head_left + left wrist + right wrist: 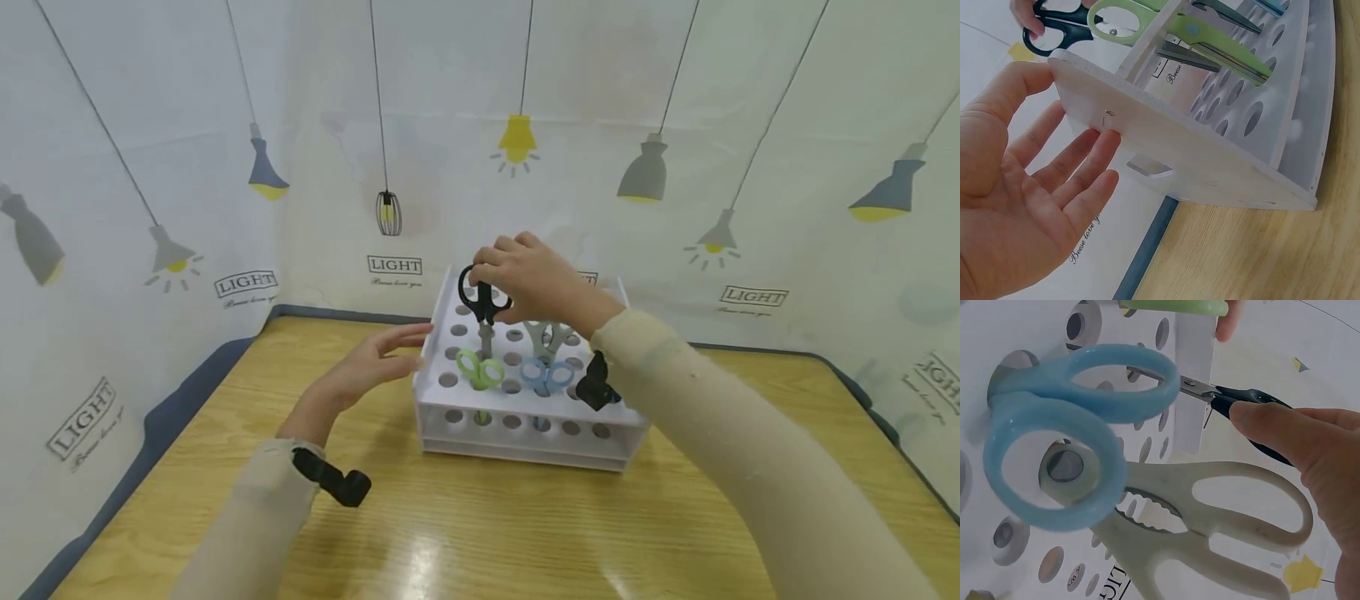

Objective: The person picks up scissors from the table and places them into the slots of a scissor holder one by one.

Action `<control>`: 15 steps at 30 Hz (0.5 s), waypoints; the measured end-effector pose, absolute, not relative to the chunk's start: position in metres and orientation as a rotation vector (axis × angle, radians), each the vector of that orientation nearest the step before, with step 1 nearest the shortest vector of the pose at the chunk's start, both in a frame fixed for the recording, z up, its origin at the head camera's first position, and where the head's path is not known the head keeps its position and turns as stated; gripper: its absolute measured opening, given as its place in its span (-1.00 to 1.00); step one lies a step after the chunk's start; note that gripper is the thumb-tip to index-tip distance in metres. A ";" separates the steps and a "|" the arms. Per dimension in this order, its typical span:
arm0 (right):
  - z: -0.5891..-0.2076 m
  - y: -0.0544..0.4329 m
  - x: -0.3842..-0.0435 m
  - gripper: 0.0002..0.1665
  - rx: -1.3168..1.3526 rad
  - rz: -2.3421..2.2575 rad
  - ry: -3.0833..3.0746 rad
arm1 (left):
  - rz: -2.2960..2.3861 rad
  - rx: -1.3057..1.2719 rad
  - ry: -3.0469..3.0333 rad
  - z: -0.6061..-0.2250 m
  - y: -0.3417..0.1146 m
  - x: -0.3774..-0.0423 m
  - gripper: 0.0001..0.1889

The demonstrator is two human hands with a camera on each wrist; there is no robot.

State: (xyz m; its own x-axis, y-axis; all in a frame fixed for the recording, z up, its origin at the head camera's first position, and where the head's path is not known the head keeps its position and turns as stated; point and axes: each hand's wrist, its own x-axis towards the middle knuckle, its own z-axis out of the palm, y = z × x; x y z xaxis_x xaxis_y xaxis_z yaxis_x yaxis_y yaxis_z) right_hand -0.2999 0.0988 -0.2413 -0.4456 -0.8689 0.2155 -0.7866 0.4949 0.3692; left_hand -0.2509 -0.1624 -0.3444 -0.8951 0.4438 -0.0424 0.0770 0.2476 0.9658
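Note:
My right hand point(528, 279) grips the handles of black scissors point(484, 304), held upright over the rack with the blades pointing down at its holes. In the right wrist view the thumb presses on the black handle point(1254, 397). My left hand point(371, 367) touches the left side panel of the white rack point(525, 450), its fingers extended against the outer face. Green scissors point(480, 371) and blue scissors point(546, 375) stand in front-row holes. Behind the blue pair stand grey-green scissors point(1235, 519) with a serrated gap between the handles.
The rack has rows of round holes and stands on a wooden table point(450, 517). A white curtain point(330, 150) printed with lamps surrounds the table on the back and sides. Black wrist cameras point(333, 477) are strapped to both sleeves.

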 end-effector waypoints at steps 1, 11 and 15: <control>-0.242 0.098 -0.300 -0.38 1.380 -0.315 -2.376 | 1.691 0.483 2.216 -0.345 -0.162 -0.251 -0.42; -0.252 0.090 -0.297 -0.38 1.391 -0.422 -2.403 | 1.692 0.458 2.212 -0.346 -0.162 -0.253 -0.42; -0.255 0.091 -0.298 -0.38 1.370 -0.406 -2.395 | 1.691 0.456 2.212 -0.346 -0.163 -0.253 -0.41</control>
State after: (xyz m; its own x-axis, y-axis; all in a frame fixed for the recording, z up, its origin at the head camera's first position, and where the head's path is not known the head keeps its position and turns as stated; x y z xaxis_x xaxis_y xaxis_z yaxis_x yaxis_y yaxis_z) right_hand -0.2975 0.0914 -0.2545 -0.4704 -0.8682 0.1578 -0.7676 0.4908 0.4122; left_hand -0.2528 -0.1632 -0.3462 -0.8983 0.4354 -0.0582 0.0580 0.2490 0.9668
